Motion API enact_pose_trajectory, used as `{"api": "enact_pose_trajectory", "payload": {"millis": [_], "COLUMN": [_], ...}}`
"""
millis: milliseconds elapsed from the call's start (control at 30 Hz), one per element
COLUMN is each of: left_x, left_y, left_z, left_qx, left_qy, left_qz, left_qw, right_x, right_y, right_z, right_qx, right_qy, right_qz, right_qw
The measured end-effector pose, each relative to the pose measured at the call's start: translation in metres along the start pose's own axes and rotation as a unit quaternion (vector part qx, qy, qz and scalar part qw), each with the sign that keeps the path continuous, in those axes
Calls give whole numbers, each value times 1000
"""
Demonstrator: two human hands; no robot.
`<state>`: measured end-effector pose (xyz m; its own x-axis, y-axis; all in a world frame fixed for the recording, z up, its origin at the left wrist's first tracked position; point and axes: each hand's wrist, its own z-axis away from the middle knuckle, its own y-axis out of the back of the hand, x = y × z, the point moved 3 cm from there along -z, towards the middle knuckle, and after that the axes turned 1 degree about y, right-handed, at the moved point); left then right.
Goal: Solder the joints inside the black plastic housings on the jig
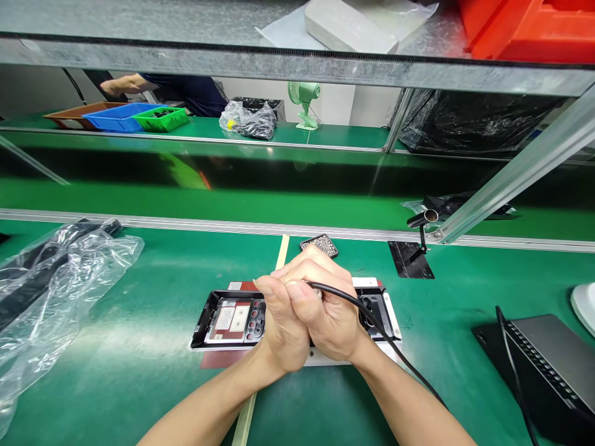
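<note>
My left hand (287, 322) and my right hand (331, 310) are pressed together, fingers wrapped and thumbs side by side. A black cable (372, 318) comes out by my right thumb, crosses the back of that hand and runs down along the right forearm. Whatever lies between the palms is hidden. Under both hands is a long black housing (201, 325) with a white edge, its middle covered by them. Its left part shows a module with white labels (232, 317) and round reddish holes. Below the housing is a reddish flat piece (220, 359).
A small tray of metal screws or similar bits (320, 244) sits just beyond my hands. Plastic-wrapped black parts (60, 266) lie left. A black stand (417, 257) and a dark box-like device (548, 353) are right. A metal shelf (209, 59) spans overhead; another person's arm (125, 83) shows behind.
</note>
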<state>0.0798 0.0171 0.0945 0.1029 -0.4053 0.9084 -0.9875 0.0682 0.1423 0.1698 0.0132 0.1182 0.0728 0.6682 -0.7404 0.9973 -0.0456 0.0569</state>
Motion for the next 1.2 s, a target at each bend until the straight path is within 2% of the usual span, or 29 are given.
{"api": "enact_pose_trajectory", "payload": {"millis": [233, 333, 467, 667, 900, 1200], "left_x": [-2, -2, 0, -1, 5, 2], "left_y": [0, 0, -1, 1, 0, 0], "left_z": [0, -1, 0, 2, 0, 1], "left_qx": [-17, -5, -17, 10, 8, 8], "left_qy": [-22, -16, -9, 55, 5, 24], "left_qz": [-5, 4, 5, 25, 25, 30], "left_qw": [1000, 1000, 1000, 998, 1000, 999], "right_x": [0, 0, 0, -1, -1, -1], "right_y": [-1, -1, -2, -1, 0, -2], "right_z": [1, 2, 3, 1, 2, 2], "right_qx": [3, 9, 5, 1, -4, 12], "right_qy": [-1, 1, -12, -8, -10, 2], "right_qz": [-4, 0, 3, 7, 8, 1], "right_qw": [1000, 1000, 1000, 1000, 1000, 1000]}}
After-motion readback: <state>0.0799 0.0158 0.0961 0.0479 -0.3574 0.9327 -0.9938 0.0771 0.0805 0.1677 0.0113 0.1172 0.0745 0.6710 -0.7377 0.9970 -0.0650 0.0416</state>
